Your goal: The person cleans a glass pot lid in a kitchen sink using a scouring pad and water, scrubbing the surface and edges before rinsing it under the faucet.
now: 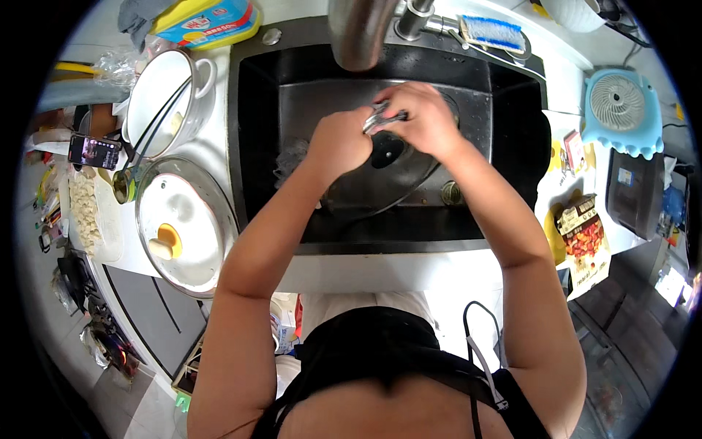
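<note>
Over the black sink (pixel 299 104), my two hands meet around a small shiny metal utensil (pixel 375 119), blurred and partly covered by fingers. My left hand (pixel 341 141) is closed around one end. The fingers of my right hand (pixel 426 116) grip the other side, where a dark part pokes out. Beneath them in the basin lies what looks like a clear glass lid (pixel 403 189) with a black knob (pixel 388 151). A crumpled translucent mesh or plastic (pixel 293 159) sits left of my left hand. Below my right wrist is a round metal strainer (pixel 451 193).
A thick metal faucet (pixel 359 38) hangs over the sink's back. Leftward stand a white pot (pixel 159 104) with dark chopsticks, a glass lid (pixel 219 219) and a phone (pixel 94 152). Rightward are a blue fan (pixel 620 110) and a food packet (pixel 584 236). A blue-white scrubber (pixel 492 33) lies behind.
</note>
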Demonstrator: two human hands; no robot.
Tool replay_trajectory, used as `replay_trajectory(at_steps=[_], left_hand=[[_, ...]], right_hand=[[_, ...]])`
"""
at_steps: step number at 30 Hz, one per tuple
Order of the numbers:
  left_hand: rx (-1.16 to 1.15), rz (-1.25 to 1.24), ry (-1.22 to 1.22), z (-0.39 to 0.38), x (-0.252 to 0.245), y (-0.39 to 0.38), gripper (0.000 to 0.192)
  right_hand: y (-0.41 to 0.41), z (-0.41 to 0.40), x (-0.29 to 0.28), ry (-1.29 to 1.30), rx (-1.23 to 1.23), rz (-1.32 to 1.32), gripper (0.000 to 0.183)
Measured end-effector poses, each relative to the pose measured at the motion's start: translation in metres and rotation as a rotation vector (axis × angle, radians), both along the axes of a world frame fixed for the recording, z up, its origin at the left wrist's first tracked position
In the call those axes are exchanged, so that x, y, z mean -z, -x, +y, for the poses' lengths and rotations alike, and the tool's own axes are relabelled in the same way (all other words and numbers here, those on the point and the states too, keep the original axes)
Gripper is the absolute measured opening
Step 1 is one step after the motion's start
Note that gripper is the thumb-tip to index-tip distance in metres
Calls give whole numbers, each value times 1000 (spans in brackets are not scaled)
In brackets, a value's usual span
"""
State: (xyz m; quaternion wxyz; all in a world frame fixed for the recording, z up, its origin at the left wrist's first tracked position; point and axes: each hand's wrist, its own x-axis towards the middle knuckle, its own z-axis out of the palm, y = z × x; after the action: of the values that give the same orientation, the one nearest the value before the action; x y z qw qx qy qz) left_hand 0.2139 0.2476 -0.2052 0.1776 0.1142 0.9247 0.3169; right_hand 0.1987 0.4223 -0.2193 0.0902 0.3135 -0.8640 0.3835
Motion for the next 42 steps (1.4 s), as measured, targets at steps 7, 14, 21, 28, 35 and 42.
replay_trajectory(at_steps=[7, 14, 21, 28, 35, 42], left_hand=[[79, 3, 35, 14, -4, 13, 21], [117, -15, 52, 10, 4, 14, 17], [-137, -222, -280, -32, 50, -27, 26], [-304, -393, -580, -36, 56, -50, 45], [-164, -220, -352, -36, 27, -35, 46], [-167, -203, -288, -32, 19, -35, 47]], right_hand=[[11, 33, 30, 166, 175, -77, 30], [13, 64, 39, 127, 370, -367, 34], [-7, 61, 64, 354, 394, -323, 32], [-21, 78, 61, 299, 527, -389, 33], [-9, 39, 13, 19, 245, -68, 33], [-10, 74, 28, -86, 344, 52, 13]])
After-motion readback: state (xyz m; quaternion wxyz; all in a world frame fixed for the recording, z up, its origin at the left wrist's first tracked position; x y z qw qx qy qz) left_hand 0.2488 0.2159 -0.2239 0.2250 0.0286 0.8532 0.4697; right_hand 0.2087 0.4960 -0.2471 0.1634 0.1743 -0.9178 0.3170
